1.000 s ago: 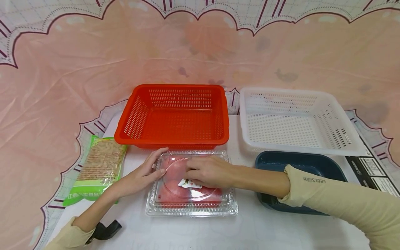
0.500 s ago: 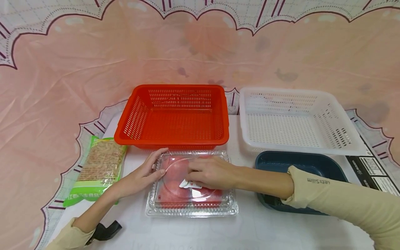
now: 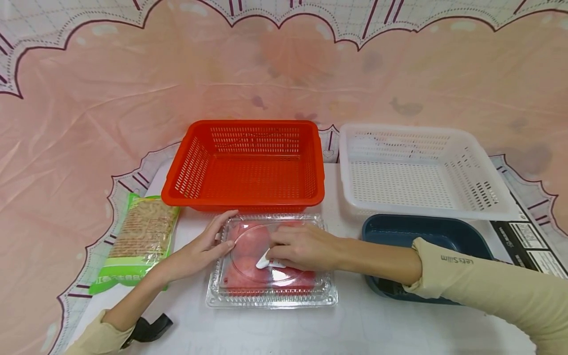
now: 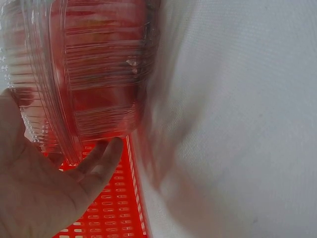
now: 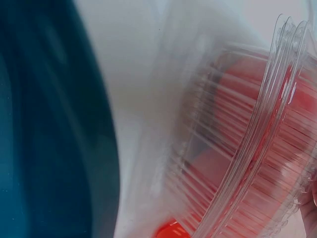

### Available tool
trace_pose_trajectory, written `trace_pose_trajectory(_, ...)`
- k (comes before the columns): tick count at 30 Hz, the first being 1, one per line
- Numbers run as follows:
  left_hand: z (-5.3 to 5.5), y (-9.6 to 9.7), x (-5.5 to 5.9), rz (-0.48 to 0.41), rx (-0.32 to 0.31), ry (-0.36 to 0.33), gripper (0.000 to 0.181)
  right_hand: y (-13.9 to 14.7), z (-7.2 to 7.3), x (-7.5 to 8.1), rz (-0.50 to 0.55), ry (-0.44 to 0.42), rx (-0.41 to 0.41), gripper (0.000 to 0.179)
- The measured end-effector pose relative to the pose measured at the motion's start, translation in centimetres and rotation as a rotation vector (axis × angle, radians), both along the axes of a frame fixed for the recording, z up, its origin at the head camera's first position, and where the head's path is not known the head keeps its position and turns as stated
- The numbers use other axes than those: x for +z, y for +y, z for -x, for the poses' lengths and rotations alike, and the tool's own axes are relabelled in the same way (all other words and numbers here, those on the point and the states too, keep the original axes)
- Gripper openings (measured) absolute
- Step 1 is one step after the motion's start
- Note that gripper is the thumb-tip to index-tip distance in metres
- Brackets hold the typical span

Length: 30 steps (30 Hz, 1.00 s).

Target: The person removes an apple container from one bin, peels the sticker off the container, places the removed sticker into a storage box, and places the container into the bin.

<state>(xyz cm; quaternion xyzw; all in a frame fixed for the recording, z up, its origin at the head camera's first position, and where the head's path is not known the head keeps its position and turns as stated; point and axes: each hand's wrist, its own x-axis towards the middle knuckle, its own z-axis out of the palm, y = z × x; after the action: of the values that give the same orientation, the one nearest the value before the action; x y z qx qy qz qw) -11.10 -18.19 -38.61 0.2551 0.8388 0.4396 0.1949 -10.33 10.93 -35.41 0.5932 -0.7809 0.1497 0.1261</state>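
A lidded clear plastic clamshell box [image 3: 217, 293] with several round red fruits [image 3: 248, 273] inside sits at the front middle of the table. My left hand [image 3: 201, 251] holds its left side, thumb on the lid and index finger along the back left corner; in the left wrist view, fingertips [image 4: 115, 146] touch the ribbed side. Over the lid, my right hand [image 3: 306, 246] pinches a white label [image 3: 263, 261], whose left end curls up from the lid. Only a sliver of that hand [image 5: 309, 208] shows in the right wrist view, beyond the box.
Behind the box stands a red slotted basket [image 3: 266, 197], with a white one [image 3: 399, 185] to its right. My right forearm crosses a dark blue tub [image 3: 399, 224]. A green-edged food bag [image 3: 142, 227] lies left; a black-and-white printed sheet [image 3: 525, 236] lies far right.
My right hand has shifted slightly right, and the label's left end has lifted and curled more, baring more of the lid. The left hand and the box stay put.
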Motion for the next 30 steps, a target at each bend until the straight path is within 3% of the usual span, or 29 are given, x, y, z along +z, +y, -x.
trace_pose_trajectory(21, 0.0, -0.1, -0.1, -0.002, -0.009, 0.005, 0.065, 1.0, -0.2, 0.1, 0.044, 0.035, 0.045, 0.014)
trace_pose_trajectory(30, 0.1, -0.1, -0.1, -0.001, -0.01, 0.009, 0.065, 1.5, -0.4, 0.4, 0.027, -0.001, 0.031, 0.016)
